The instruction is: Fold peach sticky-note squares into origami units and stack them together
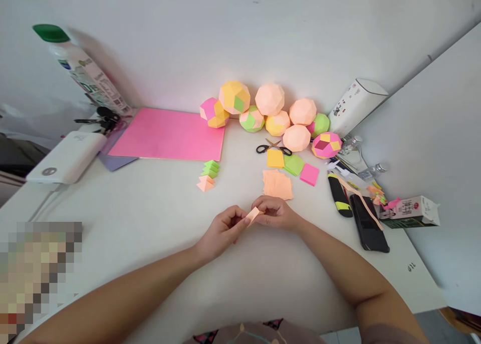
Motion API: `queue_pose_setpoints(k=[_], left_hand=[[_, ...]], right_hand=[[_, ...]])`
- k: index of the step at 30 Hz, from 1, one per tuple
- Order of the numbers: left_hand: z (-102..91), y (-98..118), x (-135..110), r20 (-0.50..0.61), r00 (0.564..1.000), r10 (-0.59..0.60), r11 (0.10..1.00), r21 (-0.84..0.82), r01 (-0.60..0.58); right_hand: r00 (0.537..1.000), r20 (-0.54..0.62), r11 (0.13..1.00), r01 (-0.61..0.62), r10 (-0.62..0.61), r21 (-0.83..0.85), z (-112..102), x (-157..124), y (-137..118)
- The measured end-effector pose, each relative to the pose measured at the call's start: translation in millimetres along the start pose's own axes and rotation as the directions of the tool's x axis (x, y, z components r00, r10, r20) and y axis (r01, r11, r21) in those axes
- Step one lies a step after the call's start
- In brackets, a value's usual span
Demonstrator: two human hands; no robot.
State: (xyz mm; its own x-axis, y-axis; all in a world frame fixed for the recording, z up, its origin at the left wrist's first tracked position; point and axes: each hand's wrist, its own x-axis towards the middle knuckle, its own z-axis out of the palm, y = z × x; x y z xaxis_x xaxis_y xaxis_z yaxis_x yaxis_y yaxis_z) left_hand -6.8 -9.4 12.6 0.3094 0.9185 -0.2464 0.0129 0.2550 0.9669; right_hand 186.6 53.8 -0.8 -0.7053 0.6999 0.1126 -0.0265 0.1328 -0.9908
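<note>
A small folded peach paper piece [253, 216] is pinched between both hands above the white table [150, 219]. My left hand [221, 230] grips its left end with curled fingers. My right hand [274, 212] closes on its right end. Just behind the hands lies a stack of peach paper squares [277, 185]. Small folded green and peach units [207, 176] sit to the left of that stack.
Several paper polyhedron balls [269, 114] line the back wall, with scissors [273, 147] and yellow, green and pink note pads [293, 164] before them. A pink sheet [169, 133], a white device [67, 156], a bottle [80, 68], a phone [370, 223] and a carton [409, 211] surround the work area.
</note>
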Motion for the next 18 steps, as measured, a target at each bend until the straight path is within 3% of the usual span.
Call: queue_pose_setpoints(k=[4,9,18], left_hand=[[1.4,-2.9,1.9,-0.008,0.999,0.035,0.997,-0.075,-0.036],[2.4,-4.0,0.8,-0.051,0.998,-0.023,0.991,-0.135,0.016],[1.3,-10.1,1.2,0.078,0.960,0.268,0.963,-0.020,-0.267]], right_hand=[[1.000,-0.012,0.999,-0.010,0.009,-0.038,0.3,0.3,-4.4],[0.998,0.032,0.997,-0.054,0.055,-0.058,1.2,1.0,-9.0],[0.998,0.039,0.993,-0.053,0.057,-0.109,1.3,-2.2,-0.6]])
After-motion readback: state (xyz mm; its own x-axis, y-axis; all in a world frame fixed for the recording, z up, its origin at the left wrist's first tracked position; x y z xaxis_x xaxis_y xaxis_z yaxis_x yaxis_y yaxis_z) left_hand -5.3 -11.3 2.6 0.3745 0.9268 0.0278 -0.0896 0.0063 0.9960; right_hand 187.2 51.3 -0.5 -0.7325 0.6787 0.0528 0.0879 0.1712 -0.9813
